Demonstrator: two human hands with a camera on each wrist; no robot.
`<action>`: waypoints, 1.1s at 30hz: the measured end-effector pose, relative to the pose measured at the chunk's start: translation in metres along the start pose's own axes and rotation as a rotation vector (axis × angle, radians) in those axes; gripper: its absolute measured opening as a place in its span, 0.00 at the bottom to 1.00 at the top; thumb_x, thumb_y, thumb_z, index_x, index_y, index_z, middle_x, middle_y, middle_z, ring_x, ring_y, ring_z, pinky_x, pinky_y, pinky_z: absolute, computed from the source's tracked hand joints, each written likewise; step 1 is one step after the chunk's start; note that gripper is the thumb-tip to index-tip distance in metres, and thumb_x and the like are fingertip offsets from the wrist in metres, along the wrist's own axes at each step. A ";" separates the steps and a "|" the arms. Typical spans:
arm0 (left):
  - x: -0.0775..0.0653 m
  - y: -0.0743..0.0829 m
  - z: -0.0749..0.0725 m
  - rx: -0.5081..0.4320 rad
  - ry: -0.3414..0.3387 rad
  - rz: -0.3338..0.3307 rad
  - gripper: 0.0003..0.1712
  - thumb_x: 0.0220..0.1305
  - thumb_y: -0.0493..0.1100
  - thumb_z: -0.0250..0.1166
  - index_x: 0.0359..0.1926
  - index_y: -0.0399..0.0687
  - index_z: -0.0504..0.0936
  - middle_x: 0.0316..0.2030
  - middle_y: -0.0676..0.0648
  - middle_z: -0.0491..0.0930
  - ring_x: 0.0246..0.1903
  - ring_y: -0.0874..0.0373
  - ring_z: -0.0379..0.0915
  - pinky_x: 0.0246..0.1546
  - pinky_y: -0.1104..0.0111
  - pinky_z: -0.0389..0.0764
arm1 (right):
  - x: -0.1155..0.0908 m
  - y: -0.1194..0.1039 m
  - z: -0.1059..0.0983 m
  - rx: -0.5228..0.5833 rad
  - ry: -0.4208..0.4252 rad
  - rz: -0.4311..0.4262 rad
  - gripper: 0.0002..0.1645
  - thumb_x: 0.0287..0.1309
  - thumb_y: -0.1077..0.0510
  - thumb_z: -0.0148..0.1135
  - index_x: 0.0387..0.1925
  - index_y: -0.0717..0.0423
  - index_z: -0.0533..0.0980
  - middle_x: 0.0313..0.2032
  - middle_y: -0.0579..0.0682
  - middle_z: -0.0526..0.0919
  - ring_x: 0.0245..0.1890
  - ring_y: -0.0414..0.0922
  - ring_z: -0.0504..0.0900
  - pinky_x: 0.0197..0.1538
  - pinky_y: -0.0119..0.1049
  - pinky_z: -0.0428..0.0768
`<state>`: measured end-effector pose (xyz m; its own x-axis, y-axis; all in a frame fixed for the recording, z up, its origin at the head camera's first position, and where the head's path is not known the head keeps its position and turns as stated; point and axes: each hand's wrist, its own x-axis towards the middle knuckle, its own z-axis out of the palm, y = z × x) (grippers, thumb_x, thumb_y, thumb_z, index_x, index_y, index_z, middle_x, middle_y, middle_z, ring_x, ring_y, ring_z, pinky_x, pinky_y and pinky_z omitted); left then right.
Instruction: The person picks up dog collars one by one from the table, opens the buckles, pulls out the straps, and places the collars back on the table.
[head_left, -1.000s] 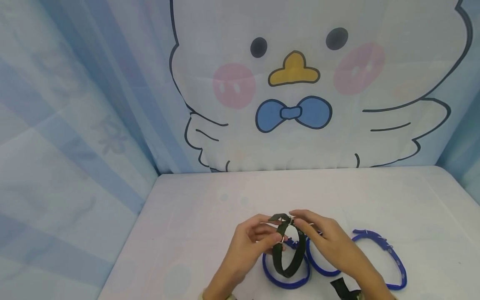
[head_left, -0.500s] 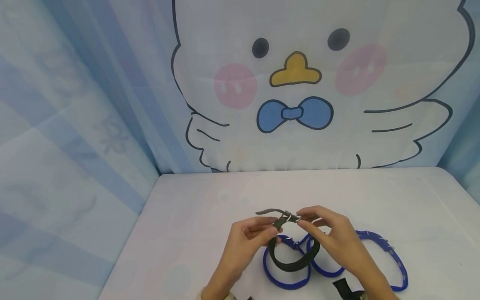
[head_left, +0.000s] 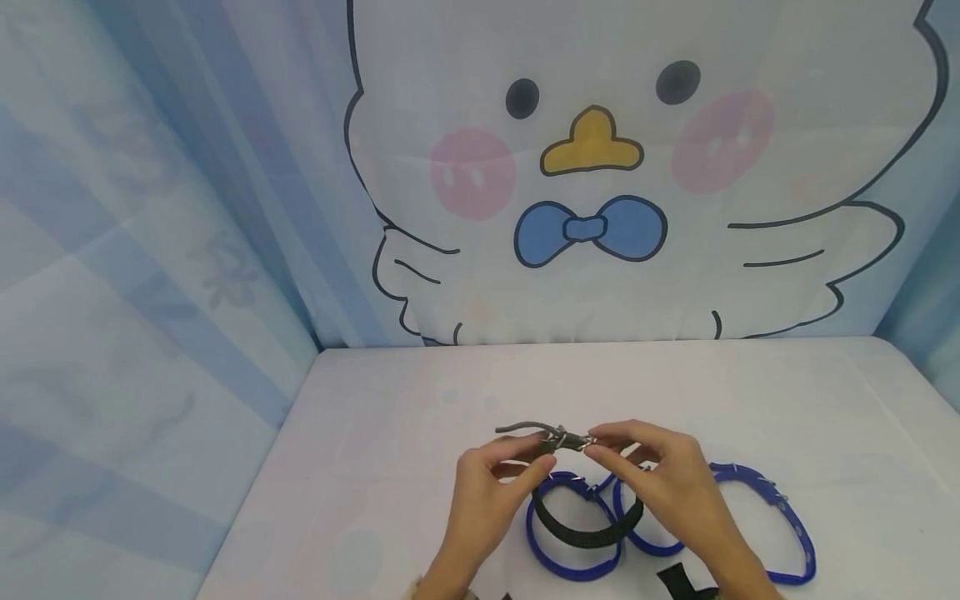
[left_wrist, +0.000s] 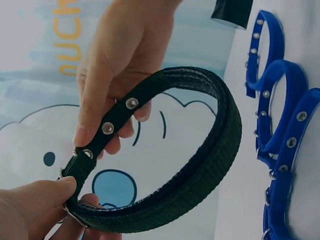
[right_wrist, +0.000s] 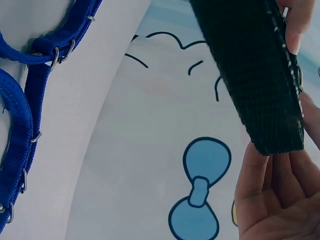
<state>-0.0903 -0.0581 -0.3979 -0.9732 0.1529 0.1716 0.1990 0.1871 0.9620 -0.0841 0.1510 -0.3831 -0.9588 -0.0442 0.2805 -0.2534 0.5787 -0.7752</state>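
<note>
Above the table, a dark green pet collar [head_left: 588, 537] hangs as a loop between both hands. My left hand [head_left: 487, 492] pinches it near the buckle between thumb and fingers, while the strap's free end points left. On the other side, my right hand [head_left: 663, 479] pinches the collar by its metal ring. Eyelets along the collar strap [left_wrist: 120, 116] show in the left wrist view, where the buckle is partly hidden by fingers. Its wide outer band [right_wrist: 250, 80] fills the upper right of the right wrist view.
Blue collars [head_left: 572, 574] with metal fittings lie in loops on the white table [head_left: 375, 467], below and right of the hands. A black strap [head_left: 678, 581] shows near the right wrist. Behind the table hangs a cartoon-printed curtain [head_left: 480, 283].
The collar has turned from an upright narrow loop to a wider one, its free end swinging left. Both hands have kept their pinch, the left shifting slightly left.
</note>
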 end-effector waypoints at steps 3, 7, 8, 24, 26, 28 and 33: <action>0.000 0.001 -0.001 0.021 0.019 0.022 0.15 0.60 0.46 0.72 0.48 0.51 0.88 0.44 0.52 0.88 0.41 0.59 0.84 0.42 0.73 0.85 | 0.000 0.000 0.000 -0.015 0.003 -0.009 0.11 0.57 0.51 0.72 0.42 0.46 0.85 0.36 0.40 0.88 0.31 0.34 0.83 0.34 0.28 0.83; 0.001 0.001 -0.002 0.017 0.020 0.029 0.14 0.60 0.45 0.72 0.48 0.51 0.88 0.44 0.52 0.87 0.42 0.59 0.84 0.41 0.74 0.84 | 0.001 0.003 -0.002 -0.015 0.014 -0.071 0.09 0.58 0.54 0.71 0.42 0.45 0.86 0.36 0.37 0.88 0.33 0.32 0.82 0.35 0.29 0.84; 0.001 0.002 -0.003 0.014 0.019 0.027 0.14 0.60 0.45 0.72 0.48 0.51 0.88 0.45 0.52 0.87 0.42 0.59 0.84 0.41 0.74 0.85 | 0.001 0.003 -0.002 -0.012 0.013 -0.086 0.09 0.58 0.54 0.71 0.41 0.45 0.86 0.36 0.36 0.88 0.34 0.32 0.82 0.35 0.29 0.84; 0.006 0.002 -0.017 0.024 0.097 0.001 0.13 0.59 0.43 0.73 0.46 0.48 0.89 0.42 0.50 0.88 0.43 0.58 0.84 0.41 0.74 0.85 | 0.003 0.007 -0.009 -0.073 0.027 -0.092 0.08 0.57 0.56 0.72 0.40 0.42 0.85 0.35 0.33 0.86 0.36 0.30 0.83 0.38 0.27 0.84; 0.006 0.002 -0.018 0.026 0.109 -0.006 0.14 0.59 0.43 0.73 0.46 0.47 0.89 0.42 0.49 0.88 0.42 0.58 0.84 0.40 0.74 0.85 | 0.003 0.008 -0.011 -0.084 0.031 -0.087 0.08 0.57 0.56 0.72 0.40 0.42 0.85 0.35 0.33 0.86 0.36 0.30 0.83 0.38 0.28 0.84; 0.006 0.002 -0.019 0.023 0.117 -0.005 0.14 0.59 0.43 0.73 0.46 0.46 0.88 0.42 0.48 0.88 0.42 0.58 0.84 0.40 0.74 0.85 | 0.003 0.009 -0.013 -0.088 0.033 -0.084 0.08 0.58 0.55 0.71 0.40 0.43 0.85 0.35 0.34 0.86 0.35 0.29 0.83 0.37 0.28 0.84; 0.006 0.002 -0.020 0.022 0.122 -0.002 0.15 0.59 0.44 0.73 0.47 0.49 0.88 0.42 0.50 0.88 0.42 0.57 0.84 0.40 0.73 0.86 | 0.003 0.009 -0.019 -0.082 0.023 -0.052 0.07 0.60 0.53 0.70 0.41 0.44 0.85 0.36 0.36 0.87 0.36 0.31 0.83 0.38 0.28 0.84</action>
<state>-0.0985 -0.0765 -0.3906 -0.9801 0.0336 0.1954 0.1981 0.2087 0.9577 -0.0868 0.1716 -0.3789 -0.9413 -0.0575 0.3326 -0.2903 0.6406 -0.7108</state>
